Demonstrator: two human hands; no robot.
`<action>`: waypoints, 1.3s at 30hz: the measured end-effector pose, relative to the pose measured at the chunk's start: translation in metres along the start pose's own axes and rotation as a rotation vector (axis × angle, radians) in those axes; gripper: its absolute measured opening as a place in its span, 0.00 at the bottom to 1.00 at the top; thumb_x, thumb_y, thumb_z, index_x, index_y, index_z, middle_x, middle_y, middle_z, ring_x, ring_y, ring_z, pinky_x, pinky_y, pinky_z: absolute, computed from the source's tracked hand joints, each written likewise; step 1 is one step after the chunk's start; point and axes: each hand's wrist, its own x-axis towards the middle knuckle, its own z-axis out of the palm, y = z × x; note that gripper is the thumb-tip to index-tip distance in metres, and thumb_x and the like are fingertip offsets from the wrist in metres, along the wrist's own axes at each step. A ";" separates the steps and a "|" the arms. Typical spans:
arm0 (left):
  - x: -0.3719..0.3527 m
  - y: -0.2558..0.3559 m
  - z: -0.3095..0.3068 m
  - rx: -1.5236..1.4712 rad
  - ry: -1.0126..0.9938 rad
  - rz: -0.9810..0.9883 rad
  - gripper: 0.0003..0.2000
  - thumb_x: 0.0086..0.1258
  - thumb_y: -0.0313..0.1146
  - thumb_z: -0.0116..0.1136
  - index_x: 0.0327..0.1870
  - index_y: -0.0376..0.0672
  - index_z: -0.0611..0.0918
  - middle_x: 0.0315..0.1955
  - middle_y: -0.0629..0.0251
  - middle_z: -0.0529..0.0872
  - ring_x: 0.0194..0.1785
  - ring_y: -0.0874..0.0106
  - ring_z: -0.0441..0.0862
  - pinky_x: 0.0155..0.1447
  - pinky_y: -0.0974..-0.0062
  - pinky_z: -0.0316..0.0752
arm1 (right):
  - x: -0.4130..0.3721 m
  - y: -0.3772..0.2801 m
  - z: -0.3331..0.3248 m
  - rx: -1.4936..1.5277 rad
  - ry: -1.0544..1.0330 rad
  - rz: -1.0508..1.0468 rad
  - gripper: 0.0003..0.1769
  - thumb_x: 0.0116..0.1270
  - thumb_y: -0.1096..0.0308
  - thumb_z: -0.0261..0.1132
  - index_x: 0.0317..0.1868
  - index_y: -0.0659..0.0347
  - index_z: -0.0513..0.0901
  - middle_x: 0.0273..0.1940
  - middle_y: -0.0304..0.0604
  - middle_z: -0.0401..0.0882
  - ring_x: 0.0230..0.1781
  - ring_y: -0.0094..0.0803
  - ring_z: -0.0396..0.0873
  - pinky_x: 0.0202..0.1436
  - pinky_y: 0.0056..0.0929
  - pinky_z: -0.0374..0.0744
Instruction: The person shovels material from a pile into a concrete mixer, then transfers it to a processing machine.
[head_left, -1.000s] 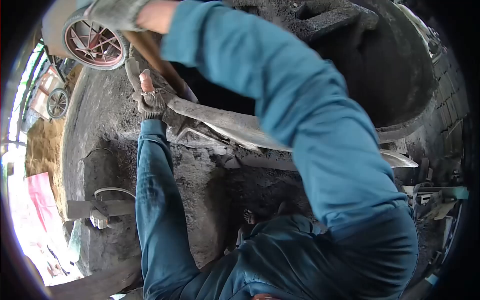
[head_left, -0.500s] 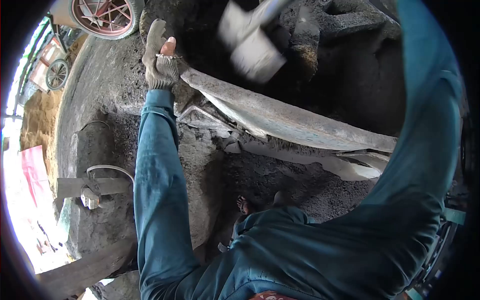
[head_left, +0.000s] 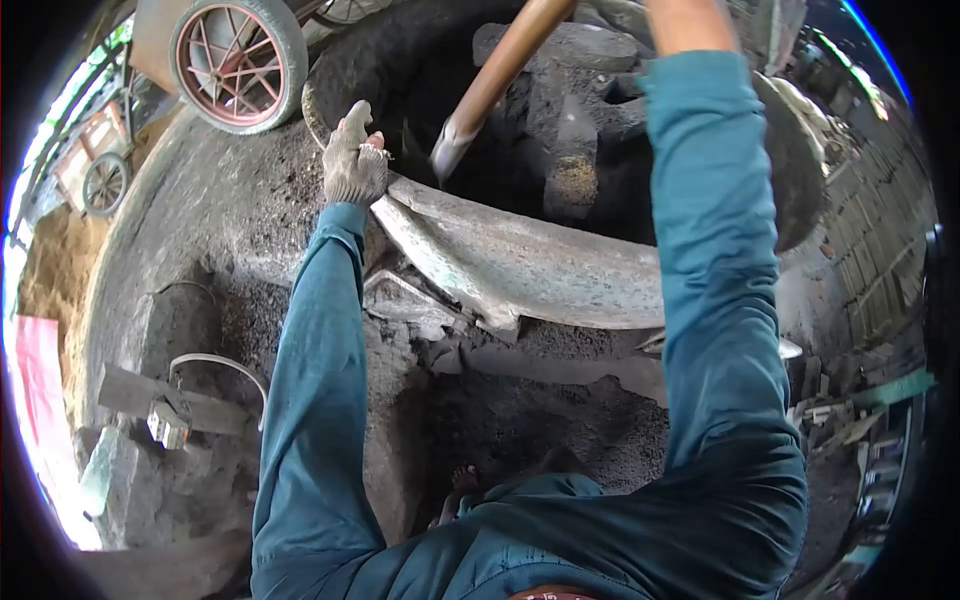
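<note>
My left hand (head_left: 355, 165), in a grey knitted glove with bare fingertips showing, is bent over the rim (head_left: 520, 228) of a large, rough, curved basin. Only the wrist part of my right hand (head_left: 692, 22) shows at the top edge; its fingers are out of frame. Left of that wrist, a wooden handle (head_left: 515, 55) slants down into the dark basin. Its pale lower end (head_left: 453, 148) is near my left hand. Whether my right hand holds the handle cannot be seen.
A red-spoked wheel (head_left: 240, 65) stands at the upper left, with a smaller wheel (head_left: 106, 184) beyond it. A wooden bar (head_left: 215, 412) and a curved rod (head_left: 222, 360) are at the left. Dark rubble (head_left: 550, 430) covers the ground below the basin.
The pale, blurred tool head has swung out of its earlier place, and a wooden handle now shows. My right arm has moved inward and forward. The view has shifted; my left hand remains at the rim.
</note>
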 end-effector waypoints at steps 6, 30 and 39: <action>-0.002 0.000 0.004 -0.038 0.088 0.032 0.21 0.66 0.28 0.57 0.62 0.39 0.81 0.56 0.47 0.85 0.60 0.50 0.81 0.67 0.56 0.74 | -0.015 -0.207 0.003 -0.192 -0.105 -0.537 0.12 0.73 0.64 0.62 0.31 0.54 0.71 0.23 0.36 0.73 0.20 0.30 0.75 0.22 0.35 0.78; -0.410 0.593 -0.022 -2.020 -1.163 -1.044 0.09 0.75 0.39 0.61 0.34 0.48 0.78 0.19 0.72 0.75 0.22 0.69 0.75 0.35 0.63 0.75 | -0.894 -0.470 0.032 -0.994 1.534 0.202 0.18 0.66 0.65 0.75 0.51 0.65 0.81 0.41 0.42 0.84 0.35 0.30 0.82 0.40 0.29 0.82; -0.642 0.765 -0.017 -1.499 -1.940 -1.309 0.10 0.71 0.36 0.61 0.32 0.48 0.72 0.20 0.69 0.71 0.21 0.66 0.72 0.33 0.60 0.71 | -1.088 -0.555 0.132 -0.793 2.241 0.028 0.04 0.66 0.78 0.59 0.37 0.67 0.80 0.27 0.46 0.82 0.22 0.36 0.81 0.26 0.30 0.80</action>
